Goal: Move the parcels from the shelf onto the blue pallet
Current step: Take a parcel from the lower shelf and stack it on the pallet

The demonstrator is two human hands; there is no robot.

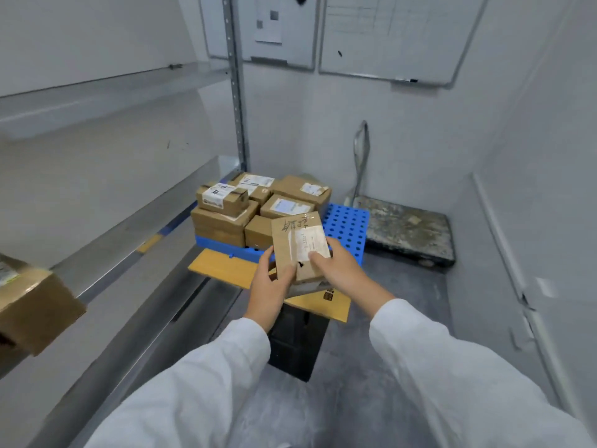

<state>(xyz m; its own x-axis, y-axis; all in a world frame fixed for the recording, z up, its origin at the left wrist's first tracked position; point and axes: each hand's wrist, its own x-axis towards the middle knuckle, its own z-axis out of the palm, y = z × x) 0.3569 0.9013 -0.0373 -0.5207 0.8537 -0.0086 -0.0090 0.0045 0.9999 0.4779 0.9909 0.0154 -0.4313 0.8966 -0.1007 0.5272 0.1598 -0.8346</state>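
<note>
I hold a flat brown parcel point(298, 244) with handwriting and a worn label in both hands, in the air in front of the blue pallet point(347, 226). My left hand point(269, 287) grips its lower left edge, thumb on top. My right hand point(339, 268) grips its lower right edge. Several cardboard parcels point(226, 208) are stacked on the pallet's left and back part; its right side shows bare blue holes. One more brown parcel point(35, 305) sits on the metal shelf point(135, 253) at the far left.
A yellow board point(223, 266) lies under the pallet's near edge, on a black stand point(297, 337). A worn platform cart point(410, 231) with an upright handle stands right of the pallet. Whiteboards hang on the back wall. The grey floor runs along the right wall.
</note>
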